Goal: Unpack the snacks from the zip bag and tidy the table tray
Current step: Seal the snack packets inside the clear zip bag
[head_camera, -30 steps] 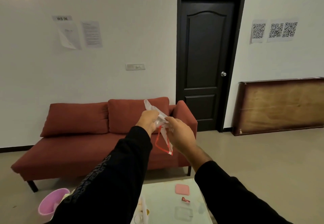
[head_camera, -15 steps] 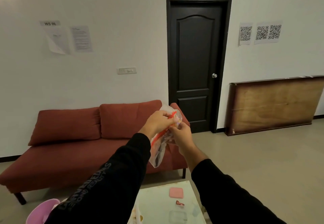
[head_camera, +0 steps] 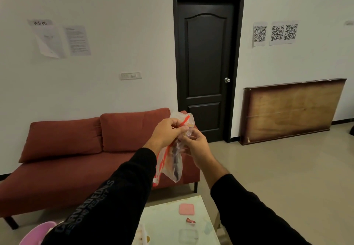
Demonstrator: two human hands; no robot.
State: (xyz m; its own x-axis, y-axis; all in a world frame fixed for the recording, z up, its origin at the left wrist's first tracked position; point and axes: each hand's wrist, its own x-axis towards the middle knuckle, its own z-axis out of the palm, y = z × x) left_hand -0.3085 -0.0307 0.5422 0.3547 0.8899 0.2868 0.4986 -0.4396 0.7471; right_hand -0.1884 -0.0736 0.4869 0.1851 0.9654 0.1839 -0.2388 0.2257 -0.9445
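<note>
**A:** From the head view, what are your hands doing?

**B:** Your left hand [head_camera: 168, 131] grips the upper part of the zip bag [head_camera: 173, 163], fingers curled around the crumpled plastic near its red zip strip. Your right hand [head_camera: 195, 147] sits just beside it, pinching the bag from the other side.

**A:** Where is the bag itself?

**B:** It hangs between and below your two hands, raised in front of you, with something dark showing through the clear plastic.

**A:** And under your hands?

**B:** The tabletop [head_camera: 164, 223] lies well below them. On it rest a pink square pad [head_camera: 186, 209] and, nearer you, a small red wrapper [head_camera: 190, 220].
</note>
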